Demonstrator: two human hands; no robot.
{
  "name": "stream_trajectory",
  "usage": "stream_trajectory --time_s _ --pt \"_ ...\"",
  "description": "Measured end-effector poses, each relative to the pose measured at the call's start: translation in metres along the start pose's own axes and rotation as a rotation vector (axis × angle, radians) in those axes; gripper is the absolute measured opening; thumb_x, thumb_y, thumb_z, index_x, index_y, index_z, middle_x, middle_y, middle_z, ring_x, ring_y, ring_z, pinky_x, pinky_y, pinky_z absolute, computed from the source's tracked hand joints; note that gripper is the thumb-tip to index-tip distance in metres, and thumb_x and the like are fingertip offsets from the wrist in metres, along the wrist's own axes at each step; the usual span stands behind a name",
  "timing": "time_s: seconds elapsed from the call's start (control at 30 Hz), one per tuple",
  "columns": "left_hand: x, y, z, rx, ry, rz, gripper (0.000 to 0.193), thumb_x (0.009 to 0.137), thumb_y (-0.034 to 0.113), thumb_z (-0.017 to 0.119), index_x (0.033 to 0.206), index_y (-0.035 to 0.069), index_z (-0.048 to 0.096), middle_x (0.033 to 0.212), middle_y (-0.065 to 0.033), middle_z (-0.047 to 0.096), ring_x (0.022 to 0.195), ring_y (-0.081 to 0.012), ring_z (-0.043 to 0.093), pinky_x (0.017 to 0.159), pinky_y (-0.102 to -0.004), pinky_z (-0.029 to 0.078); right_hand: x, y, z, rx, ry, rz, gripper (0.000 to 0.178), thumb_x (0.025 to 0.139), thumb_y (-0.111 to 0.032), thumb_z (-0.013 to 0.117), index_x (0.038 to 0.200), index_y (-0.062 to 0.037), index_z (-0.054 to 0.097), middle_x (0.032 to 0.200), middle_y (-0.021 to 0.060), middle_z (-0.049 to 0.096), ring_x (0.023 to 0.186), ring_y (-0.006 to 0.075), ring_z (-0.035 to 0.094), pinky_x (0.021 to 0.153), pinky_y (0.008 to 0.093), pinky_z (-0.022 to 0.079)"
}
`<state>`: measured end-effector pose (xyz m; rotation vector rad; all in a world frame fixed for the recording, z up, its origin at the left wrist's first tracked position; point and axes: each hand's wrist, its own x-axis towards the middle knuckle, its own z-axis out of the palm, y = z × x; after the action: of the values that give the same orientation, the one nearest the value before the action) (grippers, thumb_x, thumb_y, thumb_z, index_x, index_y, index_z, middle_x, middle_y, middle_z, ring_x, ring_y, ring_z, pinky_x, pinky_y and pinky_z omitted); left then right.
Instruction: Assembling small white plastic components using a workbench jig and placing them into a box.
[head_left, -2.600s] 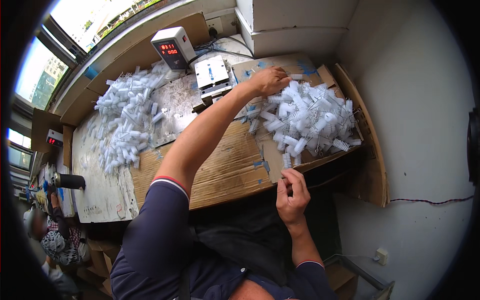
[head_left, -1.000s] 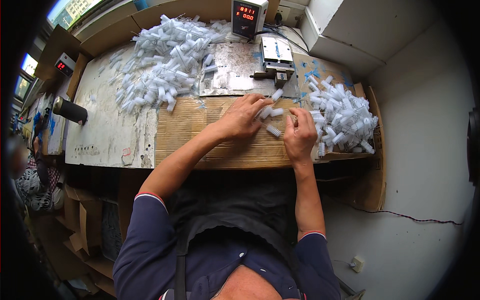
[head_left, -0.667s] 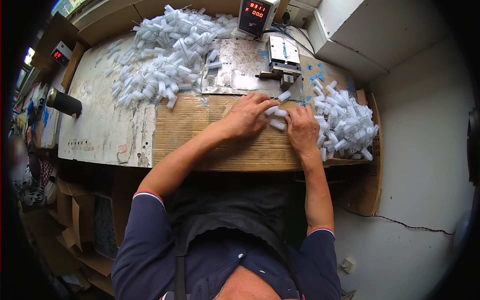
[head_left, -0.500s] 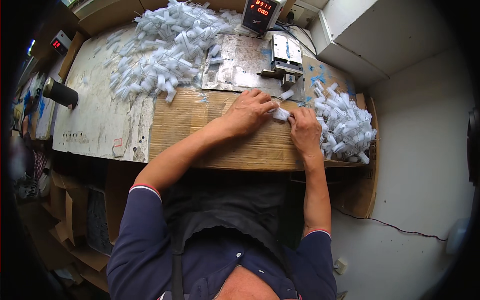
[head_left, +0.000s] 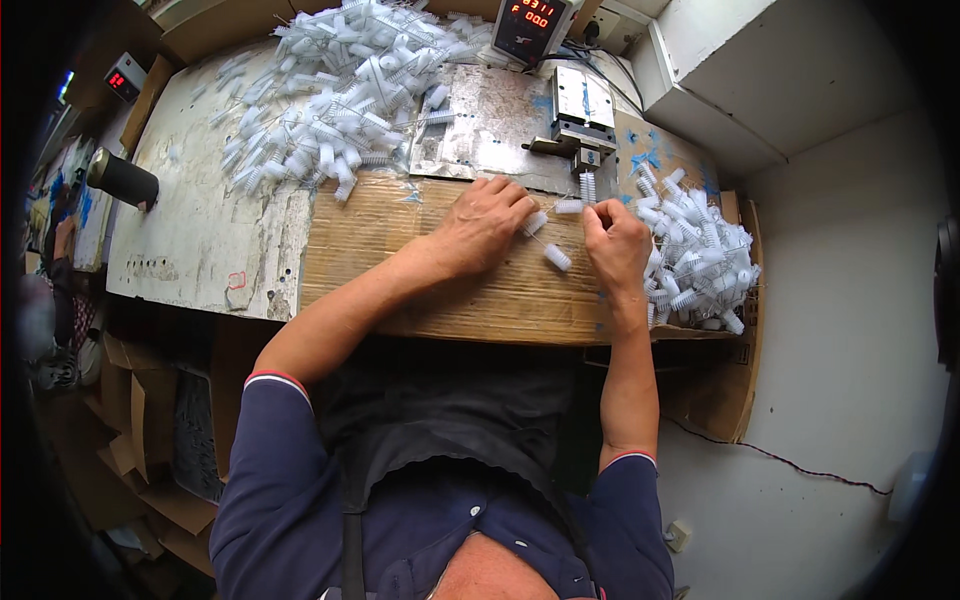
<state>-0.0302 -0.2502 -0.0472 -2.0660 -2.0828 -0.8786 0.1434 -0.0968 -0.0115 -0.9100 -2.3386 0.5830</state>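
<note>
My right hand is closed in a pinch on a small white bristle brush, which points away from me at the front of a metal fixture. A second white bristle head shows left of these fingertips; whether it belongs to the same brush I cannot tell. Resting over the cardboard, my left hand has its fingers curled by another white bristle brush. A thin wire seems to run from that brush to a bristle head on the cardboard. The left fingertips' hold is partly hidden.
A large heap of white brushes covers the far left of the bench, and a smaller heap lies at the right. Behind the fixture stands a box with a red display. A dark cylinder sits on the left.
My hands have moved apart from the brush between them. The right hand has a brush at the fixture's front; a bristle head now lies on the cardboard between my hands.
</note>
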Motion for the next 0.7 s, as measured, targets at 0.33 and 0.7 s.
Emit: stream_trajectory --time_s 0.33,0.7 --pt "0.009 -0.008 -0.011 -0.356 0.016 -0.025 0.049 0.083 -0.005 0.061 0.131 0.007 0.062 0.124 -0.0145 0.064 0.122 -0.0363 0.058 0.105 -0.0460 0.047 0.024 -0.013 0.039 -0.124 0.069 0.034 0.020 0.092 -0.022 0.070 0.080 -0.0068 0.071 0.073 0.0180 0.072 0.068 0.0379 0.072 0.064 0.0478 0.055" --pt "0.022 -0.020 0.001 -0.305 0.351 -0.160 0.032 0.087 -0.005 0.065 0.117 0.006 0.067 0.113 -0.0140 0.068 0.107 -0.0337 0.066 0.091 -0.0423 0.054 0.038 -0.012 0.064 -0.166 0.119 0.084 0.021 0.093 -0.020 0.066 0.078 -0.0061 0.069 0.072 0.0188 0.071 0.067 0.0392 0.071 0.064 0.0498 0.056"
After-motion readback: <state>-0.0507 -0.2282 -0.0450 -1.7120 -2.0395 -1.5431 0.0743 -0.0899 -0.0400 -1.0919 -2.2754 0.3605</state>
